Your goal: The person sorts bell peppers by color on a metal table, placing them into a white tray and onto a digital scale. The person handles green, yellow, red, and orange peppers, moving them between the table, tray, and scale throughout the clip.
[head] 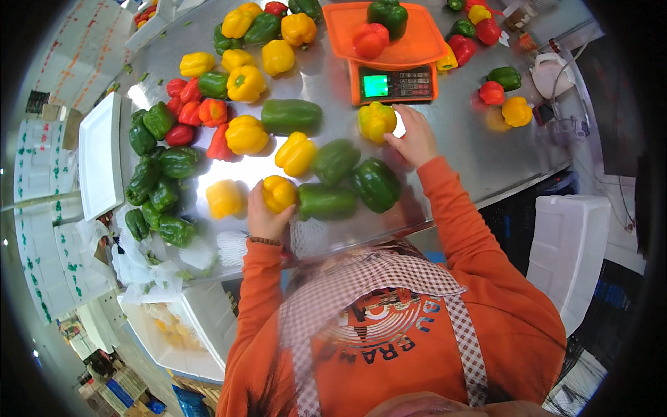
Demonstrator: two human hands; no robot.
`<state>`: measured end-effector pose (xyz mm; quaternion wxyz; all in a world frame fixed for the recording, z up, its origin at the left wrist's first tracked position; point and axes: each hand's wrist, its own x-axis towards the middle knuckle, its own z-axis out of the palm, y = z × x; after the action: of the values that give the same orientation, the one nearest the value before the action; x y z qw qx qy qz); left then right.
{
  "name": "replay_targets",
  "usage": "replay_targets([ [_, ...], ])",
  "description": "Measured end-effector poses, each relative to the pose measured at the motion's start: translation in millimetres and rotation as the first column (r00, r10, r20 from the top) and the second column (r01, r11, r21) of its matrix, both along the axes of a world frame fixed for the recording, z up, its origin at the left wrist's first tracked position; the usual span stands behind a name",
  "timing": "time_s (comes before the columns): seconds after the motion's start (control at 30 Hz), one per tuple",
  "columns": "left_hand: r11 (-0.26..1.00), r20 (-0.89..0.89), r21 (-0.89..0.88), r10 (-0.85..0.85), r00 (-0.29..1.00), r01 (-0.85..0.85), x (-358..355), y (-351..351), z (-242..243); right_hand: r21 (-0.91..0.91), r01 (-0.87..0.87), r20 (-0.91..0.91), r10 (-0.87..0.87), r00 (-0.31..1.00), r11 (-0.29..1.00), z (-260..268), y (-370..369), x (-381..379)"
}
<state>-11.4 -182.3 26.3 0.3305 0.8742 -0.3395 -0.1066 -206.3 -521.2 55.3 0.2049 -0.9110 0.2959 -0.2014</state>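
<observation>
My left hand (269, 211) is closed around a yellow bell pepper (279, 194) near the table's front edge. Fingers of my right hand (415, 136) grip the right side of another yellow bell pepper (376, 122), just below the orange digital scale (393, 83). A red bell pepper (371, 40) and a green bell pepper (388, 18) rest in the scale's orange tray. Between my hands lie several green bell peppers (376, 185) and a yellow one (295, 154). To the left of my left hand sits a yellow pepper (224, 198).
Red peppers (180, 134) and green peppers (161, 194) crowd the metal table's left side. A white foam lid (100, 156) stands beyond them. More peppers (517, 111) and a white jug (552, 74) are at the right. An open foam box (208, 323) stands below the table's left front.
</observation>
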Motion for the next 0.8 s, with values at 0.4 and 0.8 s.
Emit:
replay_targets([
  [0.4,0.999,0.006,0.051,-0.013,1.0,0.013,1.8,1.8,-2.0,0.153,0.071,0.041,-0.078,0.996,0.986,39.5,-25.5,14.4],
  [0.8,0.999,-0.006,0.039,-0.006,1.0,0.006,1.3,1.3,-1.9,0.181,0.176,0.299,-0.224,0.927,0.968,51.4,-130.4,44.9],
])
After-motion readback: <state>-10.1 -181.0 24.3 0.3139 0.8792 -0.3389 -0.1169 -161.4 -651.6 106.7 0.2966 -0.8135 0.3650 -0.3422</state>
